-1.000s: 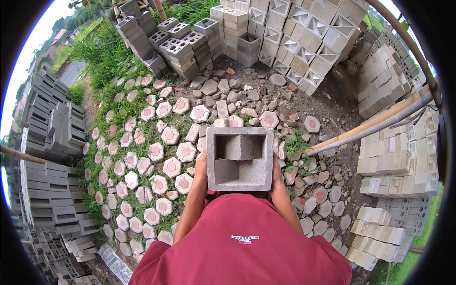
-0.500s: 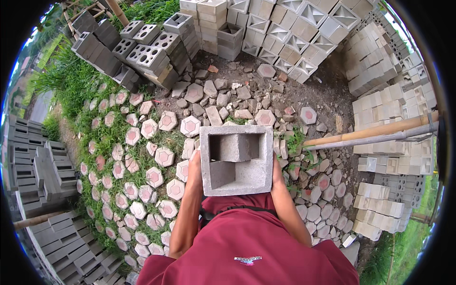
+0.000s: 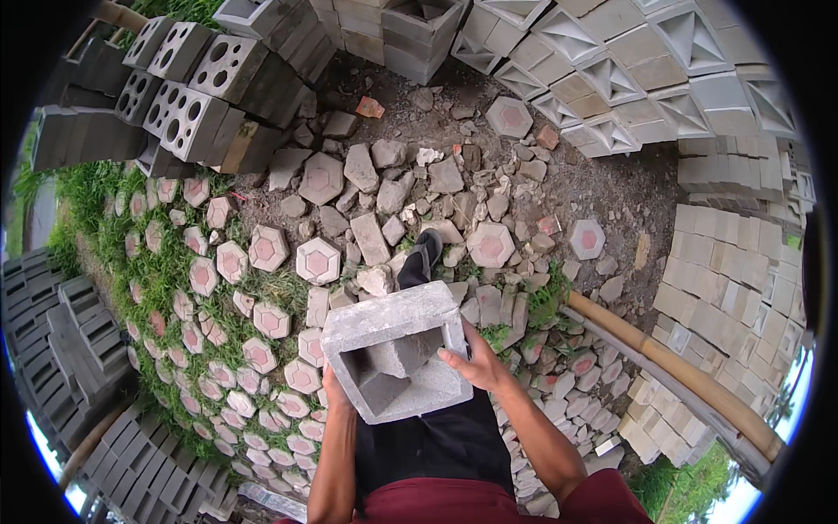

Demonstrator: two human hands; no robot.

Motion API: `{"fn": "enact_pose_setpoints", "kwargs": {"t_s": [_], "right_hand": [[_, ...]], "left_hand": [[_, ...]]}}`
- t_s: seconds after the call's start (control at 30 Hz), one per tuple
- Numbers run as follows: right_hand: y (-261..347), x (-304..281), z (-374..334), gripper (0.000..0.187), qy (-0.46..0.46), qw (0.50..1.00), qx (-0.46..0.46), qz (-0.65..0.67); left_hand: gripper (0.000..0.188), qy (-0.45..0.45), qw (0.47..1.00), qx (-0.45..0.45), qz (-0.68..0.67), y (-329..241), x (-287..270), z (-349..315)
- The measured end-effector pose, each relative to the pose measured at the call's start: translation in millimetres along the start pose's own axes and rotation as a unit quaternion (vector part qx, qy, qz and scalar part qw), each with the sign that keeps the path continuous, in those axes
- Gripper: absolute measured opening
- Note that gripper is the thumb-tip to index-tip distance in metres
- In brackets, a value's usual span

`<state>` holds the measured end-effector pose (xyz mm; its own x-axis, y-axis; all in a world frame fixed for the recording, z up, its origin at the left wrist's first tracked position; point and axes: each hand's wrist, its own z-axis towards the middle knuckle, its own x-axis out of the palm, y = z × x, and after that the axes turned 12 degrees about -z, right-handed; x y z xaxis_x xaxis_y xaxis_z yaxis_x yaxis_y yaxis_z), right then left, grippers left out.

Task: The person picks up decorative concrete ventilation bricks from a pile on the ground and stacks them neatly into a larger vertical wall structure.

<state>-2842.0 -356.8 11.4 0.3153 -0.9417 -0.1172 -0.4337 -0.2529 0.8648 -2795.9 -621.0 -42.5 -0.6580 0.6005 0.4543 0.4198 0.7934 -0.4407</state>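
I carry a grey square concrete block (image 3: 393, 336) with a hollow stepped centre, held in front of my waist. My left hand (image 3: 334, 393) grips its near left corner, mostly hidden beneath the block. My right hand (image 3: 474, 362) clasps its right side, fingers curled over the rim. My foot in a dark sandal (image 3: 425, 253) steps ahead onto broken paving pieces just beyond the block.
Hexagonal pavers (image 3: 317, 260) lie in the grass to the left, and rubble (image 3: 375, 175) covers the dirt ahead. Stacks of perforated blocks (image 3: 192, 96) stand at upper left, patterned blocks (image 3: 646, 61) at upper right, dark blocks (image 3: 70, 341) at left. A bamboo pole (image 3: 672, 367) slants at right.
I have walked forward toward the stacks. The block has tilted and turned in my hands, and one foot has stepped out ahead.
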Motion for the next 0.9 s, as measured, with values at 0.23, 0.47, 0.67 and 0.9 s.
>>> {"fn": "enact_pose_setpoints", "kwargs": {"t_s": [0.23,0.47,0.67,0.9], "right_hand": [[11,-61,87,0.05,0.017,0.996,0.075,-0.051],[18,-111,145,0.043,0.024,0.986,0.131,-0.102],[52,-130,201,0.029,-0.028,0.988,0.151,-0.035],[65,-139,282,0.017,-0.138,0.982,0.129,0.002]], "left_hand": [[0.03,-0.017,0.997,-0.017,0.075,-20,116,85],[0.02,0.002,0.991,-0.009,0.134,-51,203,150],[0.023,0.035,0.962,-0.012,0.27,-90,270,207],[0.021,0.093,0.953,-0.07,0.281,-124,326,305]]}}
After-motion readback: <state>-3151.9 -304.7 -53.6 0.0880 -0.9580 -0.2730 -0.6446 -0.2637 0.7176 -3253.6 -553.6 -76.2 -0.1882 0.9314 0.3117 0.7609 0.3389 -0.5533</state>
